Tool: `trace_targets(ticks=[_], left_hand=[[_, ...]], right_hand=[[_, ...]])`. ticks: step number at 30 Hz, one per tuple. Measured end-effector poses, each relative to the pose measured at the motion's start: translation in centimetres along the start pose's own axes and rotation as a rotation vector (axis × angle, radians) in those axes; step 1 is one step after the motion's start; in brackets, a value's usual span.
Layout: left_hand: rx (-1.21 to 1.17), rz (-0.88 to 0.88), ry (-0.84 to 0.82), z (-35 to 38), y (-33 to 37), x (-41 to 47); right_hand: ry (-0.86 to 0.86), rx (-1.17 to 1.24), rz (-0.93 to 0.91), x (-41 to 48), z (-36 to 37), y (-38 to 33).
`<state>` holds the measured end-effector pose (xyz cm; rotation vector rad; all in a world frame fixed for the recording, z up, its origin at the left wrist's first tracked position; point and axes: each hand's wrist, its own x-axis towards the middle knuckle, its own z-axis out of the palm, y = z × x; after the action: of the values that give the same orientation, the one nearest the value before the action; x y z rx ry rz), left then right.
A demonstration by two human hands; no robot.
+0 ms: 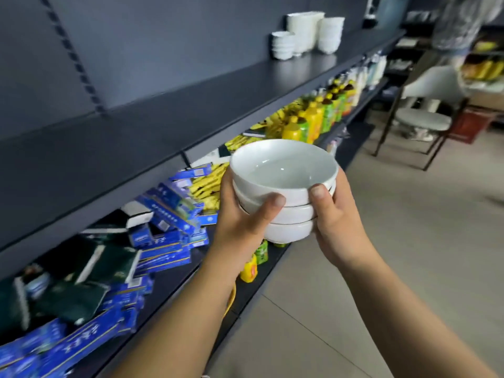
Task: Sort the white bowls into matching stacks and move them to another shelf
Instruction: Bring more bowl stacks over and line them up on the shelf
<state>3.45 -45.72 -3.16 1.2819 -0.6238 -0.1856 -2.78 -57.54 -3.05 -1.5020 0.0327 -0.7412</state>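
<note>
Holding the stack of white bowls [283, 192] between my left hand [240, 222] and right hand [332, 222], fingers curled round its sides, out past the dark shelf's [191, 105] front edge.

Left of grip: upper shelf [191, 105] free.
Far ahead: bowl stacks [305, 34] occupy it.
Below left: boxes [163, 208] crowd.

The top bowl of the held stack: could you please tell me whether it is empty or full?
Empty: the top bowl shows a bare glossy white inside; the left hand and right hand grip the stack upright.
</note>
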Motion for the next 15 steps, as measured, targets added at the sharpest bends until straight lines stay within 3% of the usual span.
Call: trace_targets(ticks=[7,15], left_hand=[[-0.03,-0.016,-0.113,6.1,-4.4,8.0],[-0.068,0.047,-0.159,11.0,-8.4,22.8]], right_hand=[[0.094,-0.037,0.015,6.2,-7.1,2.7],[0.164,-0.112,-0.037,19.9,-12.4,5.5]])
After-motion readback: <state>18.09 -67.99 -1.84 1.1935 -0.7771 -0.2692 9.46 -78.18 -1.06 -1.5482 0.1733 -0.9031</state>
